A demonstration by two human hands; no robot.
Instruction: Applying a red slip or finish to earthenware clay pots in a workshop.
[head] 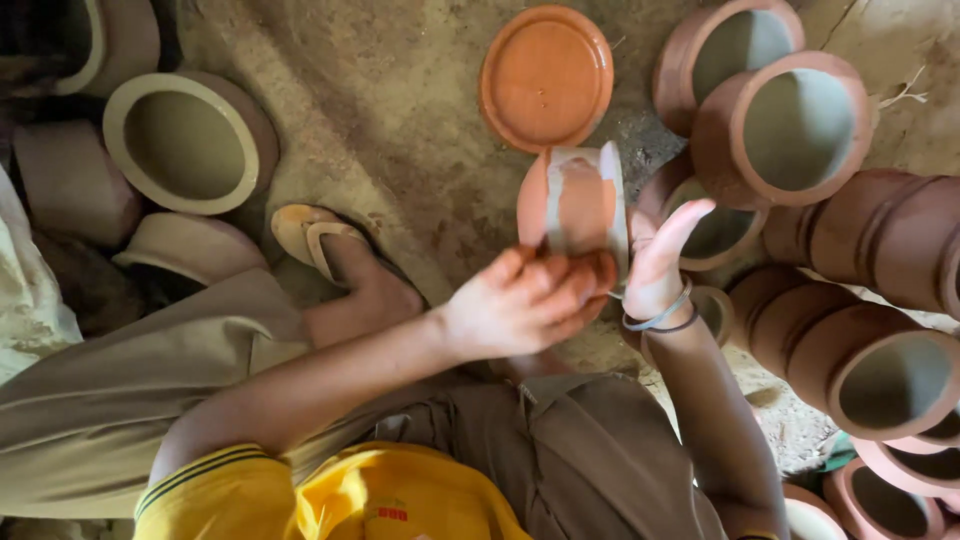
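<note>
Head view: both hands hold one small clay pot [575,205] just above frame centre, over the dirt floor [400,120]. The left hand [525,300] cups it from below at 6 o'clock, fingers curled tight around its base. The right hand [658,262] presses flat against its rim at 3 o'clock, fingers straight, with bangles [660,318] on the wrist. The pot lies on its side, a pale grey streak across its terracotta body. At 12 o'clock from it an orange lid [546,76] lies flat on the floor. Open-mouthed pots [800,130] crowd from 1 to 4 o'clock; a cream-rimmed pot [185,142] sits at 10 o'clock. A sandalled foot [345,265] rests at 9 o'clock.
</note>
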